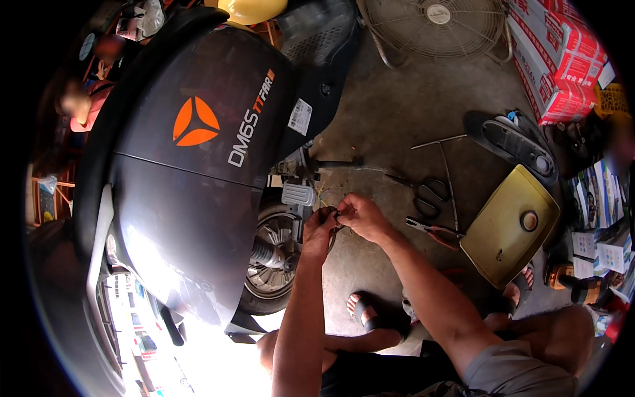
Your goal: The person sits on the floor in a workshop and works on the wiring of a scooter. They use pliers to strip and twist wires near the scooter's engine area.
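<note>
My left hand (319, 226) and my right hand (359, 215) meet beside the rear of a dark grey scooter (192, 172). Both are closed, fingertips pinched together on thin wires (321, 196) that come from the scooter's underside. A small dark part shows between the fingertips, too small to make out. Just above my left hand is a grey ribbed foot peg (299, 194). Left of that hand, the wheel (270, 255) and a shock absorber (268, 253) show under the body panel.
On the floor at right lie scissors (431, 197), pliers (433, 231), a T-handle wrench (448, 178) and a yellow tray (483, 248) holding a tape roll (528, 221). Beyond are a black plastic cover (516, 147), a floor fan (436, 36) and red-white boxes (555, 59). Another person (89, 106) is far left.
</note>
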